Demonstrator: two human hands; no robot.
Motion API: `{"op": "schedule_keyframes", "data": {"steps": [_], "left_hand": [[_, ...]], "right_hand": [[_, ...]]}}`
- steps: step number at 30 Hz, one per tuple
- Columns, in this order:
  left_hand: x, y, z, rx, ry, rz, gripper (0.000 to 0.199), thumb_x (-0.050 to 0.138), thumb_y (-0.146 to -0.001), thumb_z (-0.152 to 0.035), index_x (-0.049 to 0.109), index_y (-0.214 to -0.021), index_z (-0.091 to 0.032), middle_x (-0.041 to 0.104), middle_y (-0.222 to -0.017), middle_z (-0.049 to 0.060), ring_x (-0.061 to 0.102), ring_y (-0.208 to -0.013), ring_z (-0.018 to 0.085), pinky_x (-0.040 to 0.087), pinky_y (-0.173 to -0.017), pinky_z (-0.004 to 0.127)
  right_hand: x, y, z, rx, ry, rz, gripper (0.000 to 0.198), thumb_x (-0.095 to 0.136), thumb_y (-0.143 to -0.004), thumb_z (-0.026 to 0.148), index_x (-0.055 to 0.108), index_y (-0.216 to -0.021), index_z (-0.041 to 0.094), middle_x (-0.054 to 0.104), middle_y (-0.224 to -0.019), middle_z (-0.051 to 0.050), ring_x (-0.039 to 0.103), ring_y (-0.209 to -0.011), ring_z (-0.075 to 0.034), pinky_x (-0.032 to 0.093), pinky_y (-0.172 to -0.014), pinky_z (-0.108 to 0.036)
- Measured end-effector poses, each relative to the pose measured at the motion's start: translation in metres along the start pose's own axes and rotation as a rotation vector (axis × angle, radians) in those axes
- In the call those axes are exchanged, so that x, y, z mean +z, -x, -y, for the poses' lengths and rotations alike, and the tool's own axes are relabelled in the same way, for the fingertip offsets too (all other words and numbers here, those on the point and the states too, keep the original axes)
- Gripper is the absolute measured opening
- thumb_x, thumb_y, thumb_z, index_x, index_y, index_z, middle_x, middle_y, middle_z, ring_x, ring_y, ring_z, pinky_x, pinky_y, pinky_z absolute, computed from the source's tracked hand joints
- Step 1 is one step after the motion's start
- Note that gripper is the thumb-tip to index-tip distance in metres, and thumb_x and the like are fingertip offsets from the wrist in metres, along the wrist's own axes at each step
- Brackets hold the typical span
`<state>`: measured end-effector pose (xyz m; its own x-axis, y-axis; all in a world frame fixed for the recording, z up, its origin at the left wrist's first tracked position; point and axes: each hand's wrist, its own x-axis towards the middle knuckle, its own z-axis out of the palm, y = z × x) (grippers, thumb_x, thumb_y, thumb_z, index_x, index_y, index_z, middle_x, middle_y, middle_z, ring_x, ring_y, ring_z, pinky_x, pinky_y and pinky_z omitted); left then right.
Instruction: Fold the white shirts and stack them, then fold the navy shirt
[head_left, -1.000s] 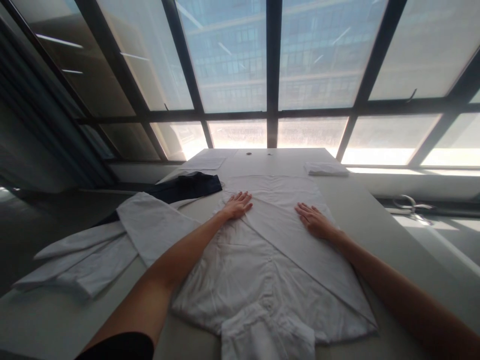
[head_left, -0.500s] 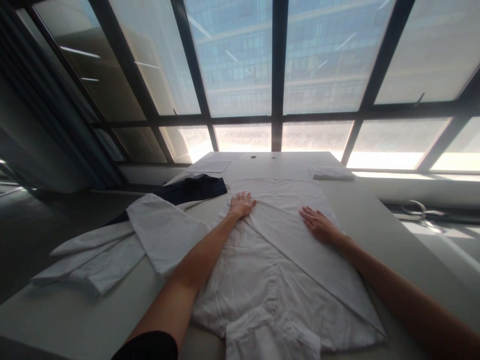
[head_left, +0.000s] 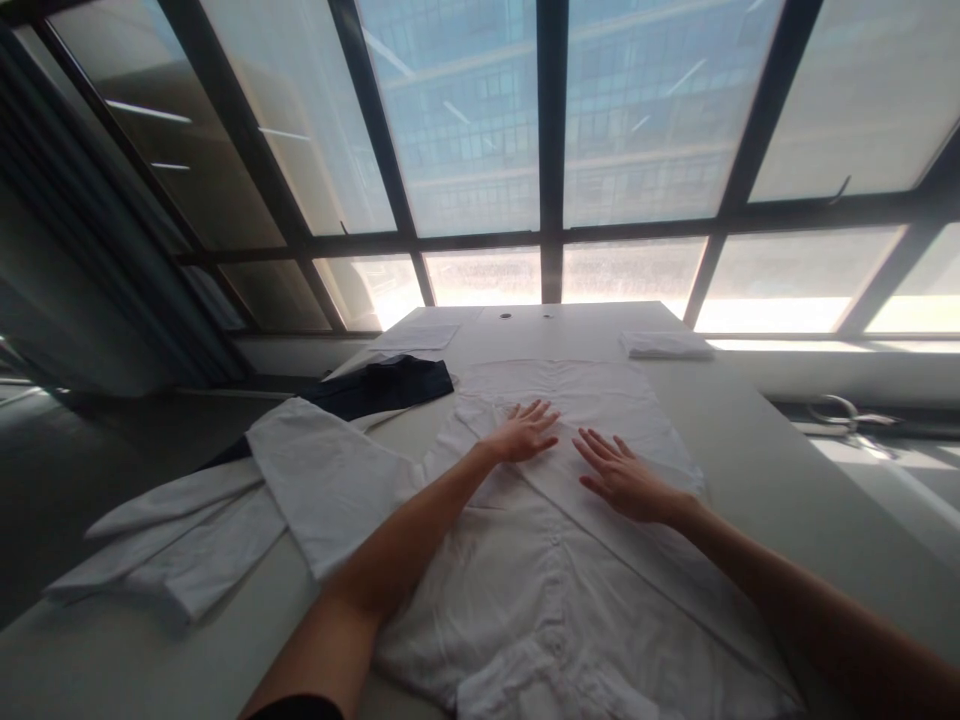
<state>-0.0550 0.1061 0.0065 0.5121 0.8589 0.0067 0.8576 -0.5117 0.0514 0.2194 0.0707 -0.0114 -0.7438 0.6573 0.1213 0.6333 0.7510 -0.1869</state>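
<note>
While the collar-like end of a white shirt (head_left: 517,545) lies nearest the wearer, cut off at the bottom edge of view, its button strip (head_left: 555,575) runs away up the middle; the shirt is spread flat, approx. centre of a pale table (head_left: 757,470). A blk sleeve (head_left: 296,708) shows at bottom L. More white cloth (head_left: 322,480) lies in folds to the L, partly behind the L forearm. The R hand (head_left: 622,478) is open, palm down, fingers spread, at the shirt's folded-over panel; the L hand (head_left: 525,432), a bit farther, is likewise open, gripping nothing, close to the R but apart. Full contact w/ cloth: can't tell. Beyond, L: a dark navy garment (head_left: 386,388). Farther, a folded white item (head_left: 666,344) sits R, a thin white sheet (head_left: 415,338) L, then dark-framed windows (head_left: 480,275).
</note>
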Motion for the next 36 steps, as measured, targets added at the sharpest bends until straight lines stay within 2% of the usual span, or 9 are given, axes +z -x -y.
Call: {"op": "schedule_keyframes", "data": {"steps": [3, 7, 10, 15, 17, 19, 26, 31, 36], "left_hand": [[0.008, -0.002, -0.025, 0.119, 0.041, 0.05, 0.068, 0.017, -0.103, -0.064, 0.019, -0.161, -0.028, 0.011, -0.168, 0.006, 0.002, -0.155, 0.024, 0.007, -0.123, 0.051], [0.01, -0.004, -0.026, 0.093, 0.064, 0.088, 0.065, 0.018, -0.104, -0.062, 0.017, -0.161, -0.031, 0.006, -0.169, 0.001, 0.002, -0.155, 0.021, 0.004, -0.124, 0.044], [0.006, -0.006, -0.007, -0.029, 0.057, 0.079, 0.063, 0.02, -0.104, -0.06, 0.018, -0.161, -0.033, 0.008, -0.168, 0.0, 0.005, -0.155, 0.023, 0.005, -0.124, 0.047], [0.003, -0.003, 0.036, -0.371, 0.006, 0.048, 0.067, 0.02, -0.103, -0.059, 0.019, -0.162, -0.025, 0.006, -0.168, 0.008, 0.001, -0.155, 0.031, 0.007, -0.121, 0.059], [0.004, -0.001, 0.05, -0.49, 0.001, 0.036, 0.069, 0.018, -0.103, -0.058, 0.018, -0.162, -0.022, 0.008, -0.168, 0.01, 0.003, -0.154, 0.032, 0.01, -0.121, 0.058], [0.006, 0.0, 0.06, -0.548, -0.005, 0.018, 0.069, 0.017, -0.103, -0.058, 0.02, -0.161, -0.02, 0.012, -0.168, 0.011, 0.009, -0.154, 0.03, 0.013, -0.121, 0.054], [0.013, -0.002, 0.067, -0.546, -0.027, -0.006, 0.07, 0.018, -0.102, -0.059, 0.025, -0.16, -0.02, 0.017, -0.167, 0.011, 0.014, -0.154, 0.03, 0.015, -0.122, 0.052], [0.013, -0.002, 0.068, -0.552, -0.023, -0.004, 0.071, 0.018, -0.101, -0.06, 0.026, -0.159, -0.02, 0.017, -0.167, 0.011, 0.014, -0.154, 0.029, 0.015, -0.122, 0.05], [0.013, -0.003, 0.068, -0.554, -0.008, -0.005, 0.07, 0.018, -0.101, -0.059, 0.027, -0.159, -0.02, 0.017, -0.167, 0.011, 0.014, -0.154, 0.029, 0.015, -0.122, 0.05]], "right_hand": [[0.008, 0.001, 0.009, -0.033, -0.004, 0.04, 0.069, 0.024, -0.104, 0.058, 0.018, -0.162, 0.021, 0.015, -0.166, -0.011, 0.009, -0.153, -0.024, 0.014, -0.123, -0.053], [0.01, 0.002, 0.004, -0.016, -0.023, 0.05, 0.066, 0.027, -0.104, 0.056, 0.02, -0.162, 0.024, 0.018, -0.166, -0.01, 0.011, -0.153, -0.024, 0.013, -0.123, -0.051], [0.008, 0.004, 0.002, -0.01, -0.037, 0.034, 0.066, 0.028, -0.104, 0.055, 0.022, -0.161, 0.024, 0.019, -0.165, -0.01, 0.013, -0.153, -0.025, 0.013, -0.123, -0.051], [0.007, 0.005, 0.004, -0.002, -0.038, 0.038, 0.065, 0.027, -0.104, 0.055, 0.024, -0.161, 0.022, 0.018, -0.165, -0.011, 0.013, -0.153, -0.025, 0.013, -0.123, -0.051], [0.007, 0.005, 0.005, 0.002, -0.035, 0.041, 0.066, 0.026, -0.104, 0.056, 0.025, -0.16, 0.021, 0.018, -0.165, -0.011, 0.013, -0.153, -0.025, 0.014, -0.123, -0.052], [0.007, 0.005, 0.005, 0.005, -0.033, 0.036, 0.067, 0.024, -0.104, 0.056, 0.026, -0.16, 0.021, 0.018, -0.166, -0.01, 0.013, -0.153, -0.025, 0.014, -0.123, -0.051], [0.011, 0.009, -0.005, 0.119, 0.01, -0.015, 0.071, 0.024, -0.103, 0.057, 0.025, -0.16, 0.015, 0.021, -0.165, -0.012, 0.016, -0.153, -0.024, 0.016, -0.124, -0.048], [0.009, 0.024, -0.036, 0.179, 0.049, -0.02, 0.073, 0.022, -0.102, 0.059, 0.023, -0.161, 0.016, 0.021, -0.165, -0.011, 0.015, -0.153, -0.023, 0.015, -0.124, -0.048], [0.005, 0.039, -0.066, 0.301, 0.09, -0.018, 0.075, 0.02, -0.101, 0.06, 0.024, -0.16, 0.013, 0.021, -0.165, -0.012, 0.015, -0.153, -0.025, 0.016, -0.124, -0.048]]}}
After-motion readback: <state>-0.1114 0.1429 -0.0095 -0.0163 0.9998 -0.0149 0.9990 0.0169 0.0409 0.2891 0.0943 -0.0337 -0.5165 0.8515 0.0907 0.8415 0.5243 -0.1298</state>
